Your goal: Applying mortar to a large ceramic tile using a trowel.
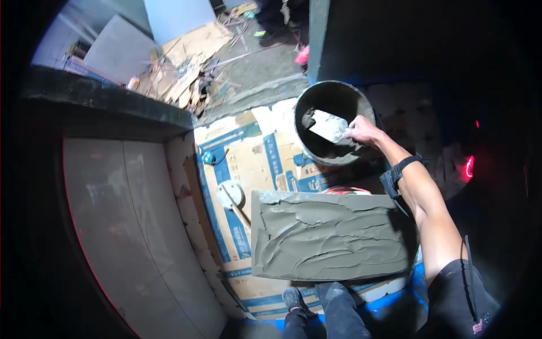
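Observation:
My right hand is closed on the handle of a trowel, reaching in from the right. The pale, mortar-smeared trowel blade is over the mouth of a round dark bucket, with a lump of grey mortar by its tip. Grey mortar also coats the bucket's inner wall. Nearer to me, a rectangular slab is covered with a thick, ridged layer of wet mortar. My left hand is out of view.
Printed cardboard covers the floor. A mallet with a wooden handle and a small blue tool lie left of the slab. Beyond a raised sill are scrap boards and a person's legs. A tiled wall stands left.

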`<state>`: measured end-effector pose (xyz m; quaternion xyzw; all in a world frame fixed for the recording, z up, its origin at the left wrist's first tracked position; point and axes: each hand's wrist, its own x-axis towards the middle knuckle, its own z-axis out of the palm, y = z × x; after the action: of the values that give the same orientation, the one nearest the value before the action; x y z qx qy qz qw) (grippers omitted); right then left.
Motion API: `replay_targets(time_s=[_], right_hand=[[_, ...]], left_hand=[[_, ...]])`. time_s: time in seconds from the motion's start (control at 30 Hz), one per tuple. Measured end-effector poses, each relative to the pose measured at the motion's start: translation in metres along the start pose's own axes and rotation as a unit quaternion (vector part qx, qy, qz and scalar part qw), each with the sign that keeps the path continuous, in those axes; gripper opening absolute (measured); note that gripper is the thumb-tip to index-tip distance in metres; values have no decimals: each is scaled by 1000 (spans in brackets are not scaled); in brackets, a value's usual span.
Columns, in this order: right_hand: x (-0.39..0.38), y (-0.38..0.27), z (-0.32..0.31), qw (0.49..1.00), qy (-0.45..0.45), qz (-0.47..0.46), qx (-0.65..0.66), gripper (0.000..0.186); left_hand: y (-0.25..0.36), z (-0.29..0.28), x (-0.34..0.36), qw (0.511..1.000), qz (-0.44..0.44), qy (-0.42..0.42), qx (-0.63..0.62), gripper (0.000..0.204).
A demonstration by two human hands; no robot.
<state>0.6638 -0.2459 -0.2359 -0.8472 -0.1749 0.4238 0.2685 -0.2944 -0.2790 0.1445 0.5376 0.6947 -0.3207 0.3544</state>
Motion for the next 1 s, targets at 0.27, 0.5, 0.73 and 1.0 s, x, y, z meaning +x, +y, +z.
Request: replay_targets(time_s=[0.27,0.5,0.73,1.0], right_hand=[[-137,-4,-44,980,124,-154,-5,39],[-342,1,69,916,328,-222,-69,18],[-498,38,236,931,330,41,-149,23],[-446,36,296,930,267,246,58,41]], left_hand=[[27,-21,123,970,244,2,-22,12],[10,-57,185,962,269,6,-46,9],[4,-122,192,965,261,-22,-8,11],[-58,-159,230,966,257,-22,3,11]])
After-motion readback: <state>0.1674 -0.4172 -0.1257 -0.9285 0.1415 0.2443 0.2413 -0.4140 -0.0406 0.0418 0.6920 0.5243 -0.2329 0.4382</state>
